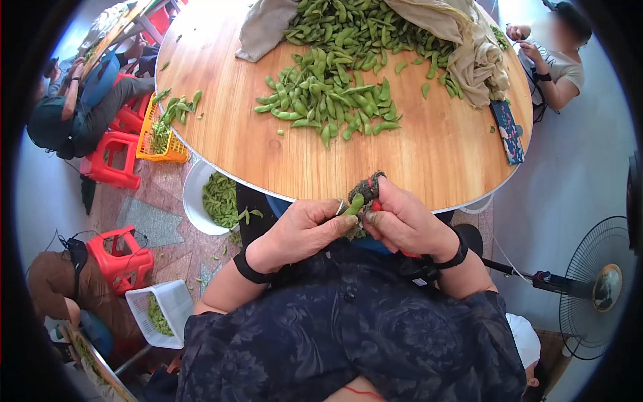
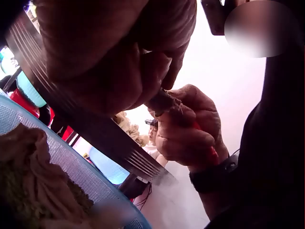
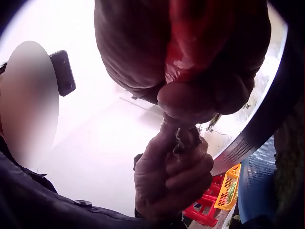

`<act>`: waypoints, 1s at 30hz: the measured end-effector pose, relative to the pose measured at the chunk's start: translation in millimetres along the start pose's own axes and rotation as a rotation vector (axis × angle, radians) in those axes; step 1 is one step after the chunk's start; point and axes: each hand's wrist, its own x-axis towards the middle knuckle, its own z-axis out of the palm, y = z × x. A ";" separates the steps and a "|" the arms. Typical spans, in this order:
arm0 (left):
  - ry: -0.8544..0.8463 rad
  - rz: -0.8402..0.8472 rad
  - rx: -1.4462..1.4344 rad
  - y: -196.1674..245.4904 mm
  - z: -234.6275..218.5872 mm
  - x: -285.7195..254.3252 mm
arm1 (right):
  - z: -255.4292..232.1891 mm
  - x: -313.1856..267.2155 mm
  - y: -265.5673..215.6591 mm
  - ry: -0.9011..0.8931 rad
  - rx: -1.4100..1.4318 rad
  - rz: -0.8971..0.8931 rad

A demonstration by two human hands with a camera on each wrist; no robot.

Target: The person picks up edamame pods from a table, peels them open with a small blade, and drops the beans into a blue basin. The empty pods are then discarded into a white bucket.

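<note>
In front of the torso, at the table's near edge, my left hand [image 1: 305, 231] pinches a green soybean pod [image 1: 357, 203] between thumb and fingers. The pod points up and away. My right hand [image 1: 405, 218] is close against it, its thumb beside the pod's lower end. Dark grey wrapping [image 1: 364, 189] with a red band covers a right finger. A smooth red object [image 3: 193, 38] lies along the right palm under curled fingers; what kind it is I cannot tell. In the left wrist view, the right hand [image 2: 186, 133] meets the left fingertips.
A large heap of soybean pods [image 1: 328, 94] and a beige cloth [image 1: 475, 60] lie on the round wooden table [image 1: 234, 154]. A white bucket [image 1: 194, 194] of pods stands at left, a blue mesh basket [image 2: 71, 148] under the edge. A fan [image 1: 596, 288] stands right; people sit around.
</note>
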 end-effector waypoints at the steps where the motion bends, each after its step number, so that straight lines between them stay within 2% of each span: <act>1: 0.013 0.007 0.095 -4.6 -1.5 0.0 | 0.3 0.4 3.6 0.000 0.003 0.000; 3: 0.023 0.011 0.192 -3.3 -1.0 -1.0 | 0.6 0.7 8.9 0.020 -0.117 -0.066; 5: 0.100 0.110 0.705 7.0 3.3 -4.2 | 0.3 -2.0 5.2 0.025 -0.128 -0.019; 6: 0.096 0.108 0.707 5.1 5.0 -3.9 | 0.3 -2.9 4.1 0.027 -0.143 0.028; 7: 0.157 0.262 0.763 1.7 7.8 -2.9 | 0.7 -1.8 11.6 0.030 -0.140 0.027; 8: 0.218 0.418 0.816 -0.8 10.8 -1.8 | 1.4 0.4 25.0 0.093 -0.297 -0.087; 9: 0.214 0.418 0.816 -1.8 13.8 -1.0 | 3.3 1.8 30.0 0.157 -0.454 -0.202; 12: 0.280 0.486 0.911 -3.1 17.2 1.2 | 10.8 0.3 27.5 0.259 -0.591 -0.243; 13: 0.282 0.496 0.882 -2.8 15.4 1.8 | 9.5 -0.1 28.8 0.265 -0.588 -0.242; 15: 0.279 0.505 0.857 -1.6 10.3 -0.2 | 5.1 1.5 31.1 0.184 -0.373 -0.292; 16: 0.211 0.394 0.770 -1.0 7.3 -3.0 | 3.6 -0.7 27.7 0.188 -0.369 -0.293; 17: 0.144 0.283 0.681 -0.5 5.1 -5.1 | 2.2 -4.6 19.9 0.081 -0.147 -0.162; 18: 0.139 0.282 0.684 1.5 3.0 -5.1 | 1.2 -7.0 14.9 -0.027 0.074 -0.033; 19: -0.006 0.056 0.265 4.6 0.5 -3.7 | 1.3 -7.2 14.0 -0.023 0.078 -0.036; 20: -0.146 -0.172 -0.158 6.1 -0.2 -3.0 | 2.0 -7.5 13.6 -0.074 0.274 -0.019; 21: -0.149 -0.177 -0.155 0.2 0.4 -2.7 | 2.8 -7.6 14.0 -0.126 0.470 -0.004; 23: -0.268 -0.192 -0.621 -16.5 1.0 -1.7 | 3.6 -6.9 15.8 -0.121 0.585 0.025; 24: -0.163 -0.277 -0.535 -5.4 2.0 -0.1 | 3.1 -6.1 16.8 -0.118 0.695 0.055; 25: -0.167 -0.283 -0.534 -2.5 3.2 0.9 | 3.3 -5.8 19.6 -0.113 0.699 0.055; 27: 0.090 0.207 0.490 2.2 5.7 3.7 | 2.4 -3.6 25.2 0.025 0.533 0.003; 28: 0.213 0.283 0.681 12.8 15.5 2.6 | 1.6 -5.0 22.8 0.022 0.461 0.001; 29: 0.214 0.281 0.683 9.9 14.8 2.6 | 2.9 -5.6 23.5 0.020 0.463 0.000; 30: 0.234 0.418 0.793 5.0 13.3 2.9 | 5.4 -6.5 24.2 0.023 0.423 -0.036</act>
